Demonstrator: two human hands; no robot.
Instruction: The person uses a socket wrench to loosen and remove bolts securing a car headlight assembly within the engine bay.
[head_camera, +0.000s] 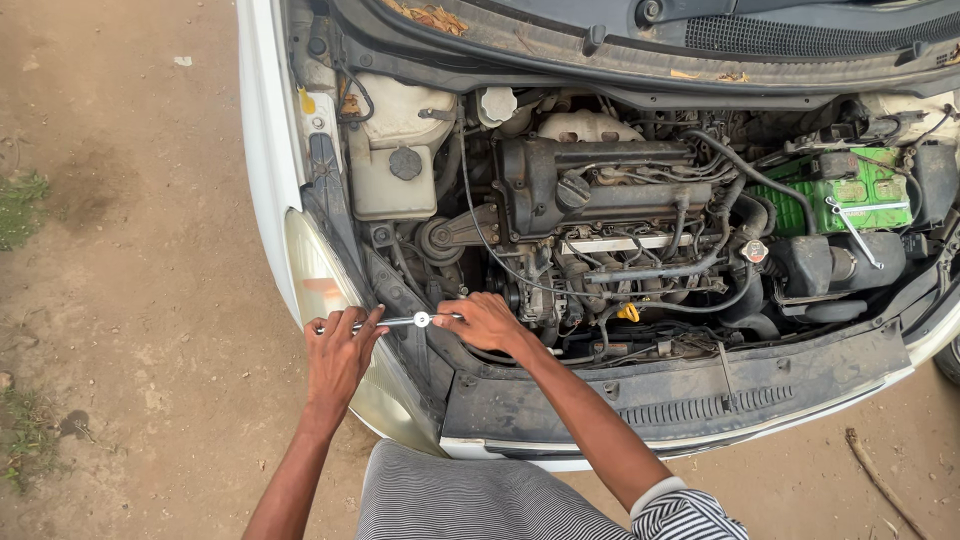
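Observation:
I stand at the front of a white car with its hood up, looking down into the engine bay (600, 220). A slim silver ratchet wrench (405, 321) lies across the front left corner, over the headlight (315, 275). My left hand (340, 352) grips its handle end. My right hand (487, 322) holds the other end, fingers closed near the wrench head at the edge of the engine bay. What the tool sits on is hidden under my right hand.
A white coolant reservoir (392, 160) sits at the bay's left. A green battery (845, 190) with a silver spanner (858, 232) lying by it is at the right. The black front panel (680, 400) runs along the near edge. Bare dirt ground (130, 300) surrounds the car.

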